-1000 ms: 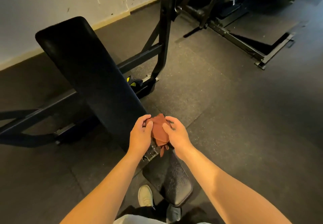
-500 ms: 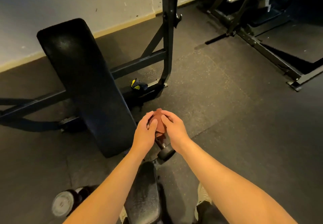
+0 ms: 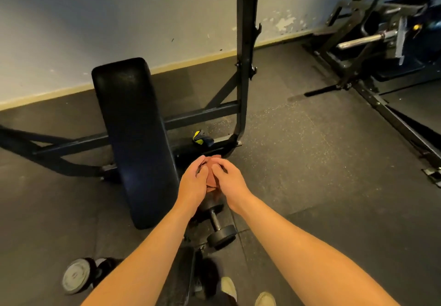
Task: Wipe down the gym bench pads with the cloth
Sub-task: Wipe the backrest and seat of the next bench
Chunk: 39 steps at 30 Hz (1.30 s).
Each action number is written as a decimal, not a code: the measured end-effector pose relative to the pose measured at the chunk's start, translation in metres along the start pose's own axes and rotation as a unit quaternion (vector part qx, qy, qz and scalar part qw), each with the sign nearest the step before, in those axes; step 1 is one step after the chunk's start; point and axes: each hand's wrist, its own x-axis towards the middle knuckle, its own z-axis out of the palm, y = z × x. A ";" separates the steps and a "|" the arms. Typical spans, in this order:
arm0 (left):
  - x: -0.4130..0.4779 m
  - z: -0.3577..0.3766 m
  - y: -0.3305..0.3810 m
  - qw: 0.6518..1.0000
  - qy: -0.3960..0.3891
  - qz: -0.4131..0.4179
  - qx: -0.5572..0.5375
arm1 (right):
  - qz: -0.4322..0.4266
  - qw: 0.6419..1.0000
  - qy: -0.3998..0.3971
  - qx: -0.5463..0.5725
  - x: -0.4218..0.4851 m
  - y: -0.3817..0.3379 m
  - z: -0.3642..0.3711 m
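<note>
Cloth (image 3: 211,177) is sitting bunched up between both hands right now, a reddish-brown wad that's mostly getting hidden by fingers. The left hand (image 3: 192,184) is gripping it from one side and the right hand (image 3: 229,179) from the other. The fingers of both are curling in over the top and the thumbs are pressing in at the middle, so both hands are clamping down on the fabric.

It's being held just to the right of the long black back pad (image 3: 136,138), near that pad's lower end, and as far as I can see it isn't touching the pad. The back pad is running away toward the pale wall (image 3: 95,19). The seat pad (image 3: 185,279) is peeking out at the bottom between the forearms, mostly in shadow.

Right under the hands a black dumbbell (image 3: 220,235) is lying on the rubber floor (image 3: 298,162), with one end getting covered by the wrists. A grey round weight (image 3: 76,276) is resting on the floor at lower left.

The rack upright (image 3: 245,67) is standing just behind the hands, and a small yellow-and-blue item (image 3: 201,138) is lying near its base; I can't tell what that is. Off to the right another machine (image 3: 386,50) with a chrome bar (image 3: 365,39) is sitting by the wall. Two light shoes (image 3: 229,286) are showing at the bottom edge.
</note>
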 end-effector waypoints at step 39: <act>0.576 -0.180 0.050 0.967 0.219 0.069 0.108 | -0.145 0.978 -0.119 -0.087 0.602 -0.140 0.238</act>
